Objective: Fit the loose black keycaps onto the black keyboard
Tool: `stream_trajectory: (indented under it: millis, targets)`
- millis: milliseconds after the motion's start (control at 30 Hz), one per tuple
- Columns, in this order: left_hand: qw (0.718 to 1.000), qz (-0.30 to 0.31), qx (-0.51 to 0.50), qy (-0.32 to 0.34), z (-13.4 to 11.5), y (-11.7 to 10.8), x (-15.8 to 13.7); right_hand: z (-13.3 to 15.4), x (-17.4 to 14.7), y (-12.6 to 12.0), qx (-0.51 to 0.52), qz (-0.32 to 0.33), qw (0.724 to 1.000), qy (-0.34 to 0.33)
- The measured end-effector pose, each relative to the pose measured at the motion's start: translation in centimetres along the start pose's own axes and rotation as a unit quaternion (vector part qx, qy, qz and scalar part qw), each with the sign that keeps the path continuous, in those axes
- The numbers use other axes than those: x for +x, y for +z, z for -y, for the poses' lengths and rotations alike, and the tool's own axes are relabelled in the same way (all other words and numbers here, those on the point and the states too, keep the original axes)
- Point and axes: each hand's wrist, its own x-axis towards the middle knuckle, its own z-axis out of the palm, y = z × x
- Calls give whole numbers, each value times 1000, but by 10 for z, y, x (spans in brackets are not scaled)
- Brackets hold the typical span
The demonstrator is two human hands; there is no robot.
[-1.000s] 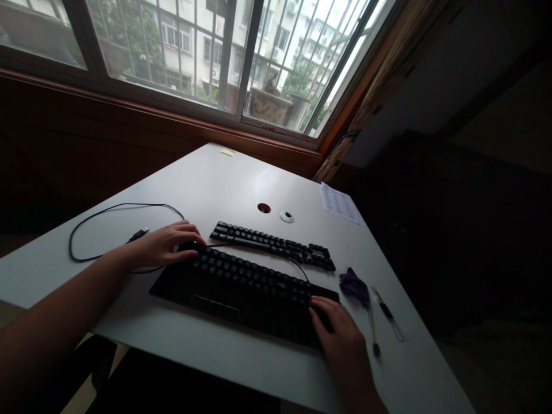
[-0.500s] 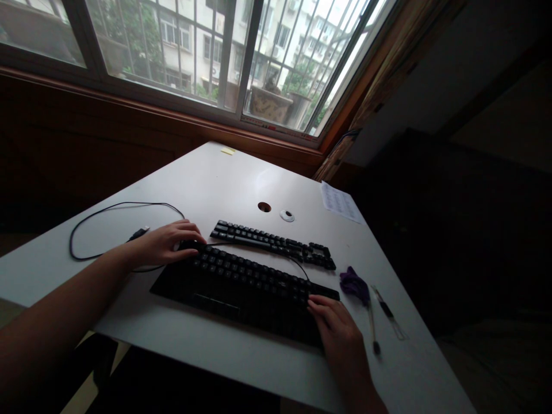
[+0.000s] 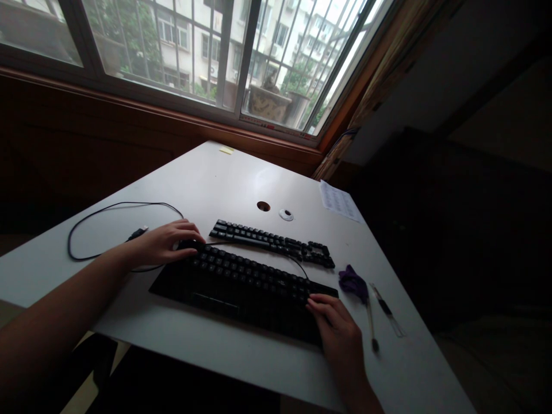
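A black keyboard (image 3: 194,302) lies at a slant on the white desk, keys in place along its far part and a dark bare-looking strip nearer me. My left hand (image 3: 175,241) grips its far left corner, thumb on the near side and fingers beyond. My right hand (image 3: 336,322) pinches at the right end of the key rows, fingertips together at a keycap, which they mostly hide. Just behind the keyboard, black keycaps (image 3: 259,236) are laid out in rows. A thin cable (image 3: 297,263) runs between the two.
At the right lie a purple cloth (image 3: 352,283), a small brush (image 3: 371,328) and a wire keycap puller (image 3: 388,309). Further back are a cable hole (image 3: 263,206), its round cover (image 3: 286,215) and a printed sheet (image 3: 340,201). A USB plug (image 3: 137,233) sits by my left wrist.
Both hands keep nearly the same places on the keyboard. The whole view has shifted very slightly; otherwise nothing on the desk has visibly moved.
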Motion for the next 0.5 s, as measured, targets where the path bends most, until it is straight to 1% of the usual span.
stream_trajectory:
  millis: [300,500]
  targets:
    - [1000,16,14,1,1,0,0,-5,3,0,25,6,1000,-6]
    - [999,32,-8,-8,1,0,-1,-7,2,0,25,15,1000,-9]
